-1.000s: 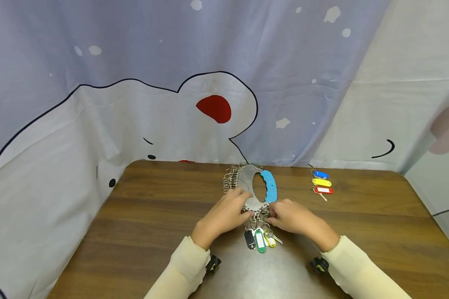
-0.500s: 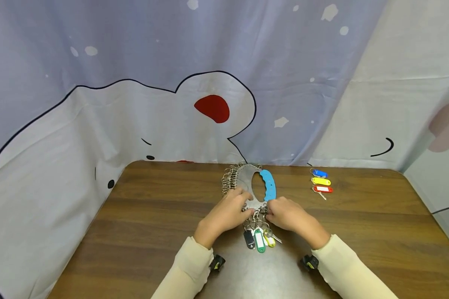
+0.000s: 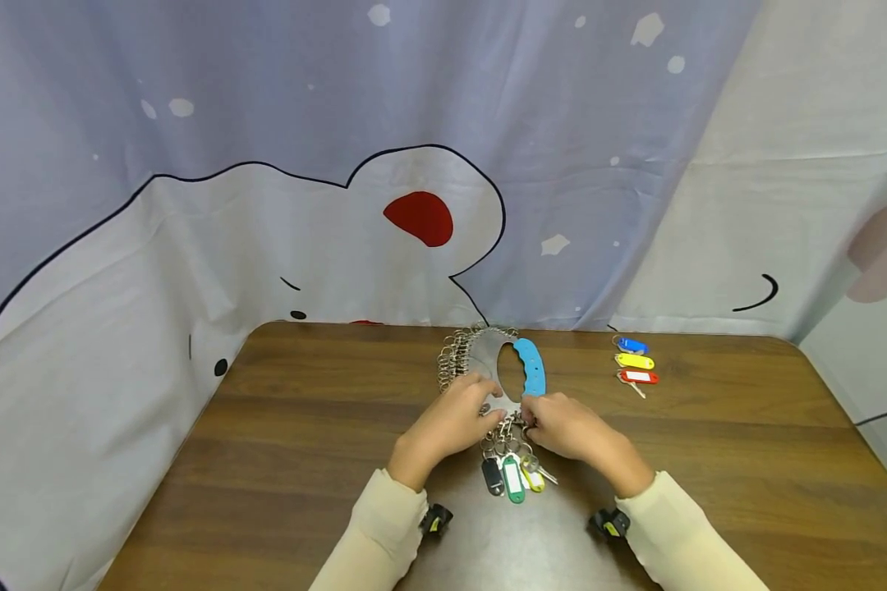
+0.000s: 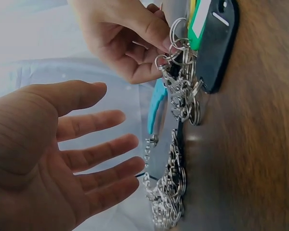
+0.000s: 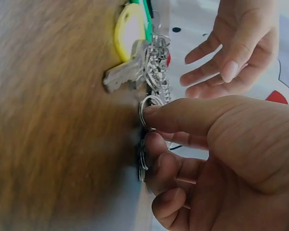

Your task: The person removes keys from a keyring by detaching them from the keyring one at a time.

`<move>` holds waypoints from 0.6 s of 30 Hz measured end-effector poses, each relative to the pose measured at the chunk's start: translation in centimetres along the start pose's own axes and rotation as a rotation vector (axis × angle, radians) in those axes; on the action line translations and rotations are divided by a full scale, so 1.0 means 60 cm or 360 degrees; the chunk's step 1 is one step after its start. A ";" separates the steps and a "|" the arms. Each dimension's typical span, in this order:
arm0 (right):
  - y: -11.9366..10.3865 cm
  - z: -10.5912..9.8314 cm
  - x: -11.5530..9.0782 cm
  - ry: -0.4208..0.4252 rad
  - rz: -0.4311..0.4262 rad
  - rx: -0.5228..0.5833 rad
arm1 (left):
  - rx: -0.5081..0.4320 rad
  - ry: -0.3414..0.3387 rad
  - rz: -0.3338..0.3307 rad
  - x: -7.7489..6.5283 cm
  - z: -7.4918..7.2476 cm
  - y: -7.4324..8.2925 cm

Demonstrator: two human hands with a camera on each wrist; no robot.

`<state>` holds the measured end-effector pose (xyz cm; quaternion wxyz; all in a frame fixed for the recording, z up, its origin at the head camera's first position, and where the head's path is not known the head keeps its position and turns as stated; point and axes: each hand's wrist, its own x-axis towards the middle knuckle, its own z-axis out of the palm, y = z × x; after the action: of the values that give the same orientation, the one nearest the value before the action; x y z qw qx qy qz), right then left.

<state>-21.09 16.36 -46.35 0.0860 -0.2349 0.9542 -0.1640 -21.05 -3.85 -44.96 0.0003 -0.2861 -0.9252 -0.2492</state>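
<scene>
A crescent-shaped metal plate [image 3: 480, 353] with a light-blue handle [image 3: 534, 369] lies on the table, its outer edge lined with small chains and split rings. My left hand [image 3: 454, 419] is over the plate's near left part; in the left wrist view its fingers are spread and hold nothing. At the near right end of the plate, my right hand [image 3: 571, 427] pinches a split ring [image 5: 142, 114] between thumb and index finger. From the near edge hang a black key tag [image 3: 492, 476], a green key tag [image 3: 513, 480] and a yellow key tag [image 5: 127, 33] beside a key [image 5: 125, 72].
Farther right on the brown wooden table [image 3: 325, 410] lie a blue key tag [image 3: 631, 345], another yellow key tag [image 3: 634, 361] and a red key tag [image 3: 639, 377] with a key. A printed curtain [image 3: 303, 238] rises behind the table's back edge.
My right wrist and forearm have shifted a little left, the right fingers staying at the plate's near end. My left wrist has edged slightly right. Plate and key tags lie as before.
</scene>
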 end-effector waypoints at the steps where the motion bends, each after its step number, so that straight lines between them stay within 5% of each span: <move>1: -0.001 0.000 0.000 0.0000 0.0009 0.0009 | -0.0009 -0.0002 -0.0004 0.001 0.000 0.001; 10: -0.007 -0.009 -0.016 0.0100 -0.0046 0.0111 | -0.0063 -0.0024 -0.0059 0.001 0.001 0.006; 18: -0.015 -0.003 -0.026 -0.0033 -0.0113 0.0074 | 0.0027 -0.0113 -0.0036 -0.007 0.007 0.015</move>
<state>-19.41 16.39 -45.70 0.0955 -0.2684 0.9402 -0.1866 -20.16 -3.22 -44.94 -0.0329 -0.2842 -0.9299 -0.2312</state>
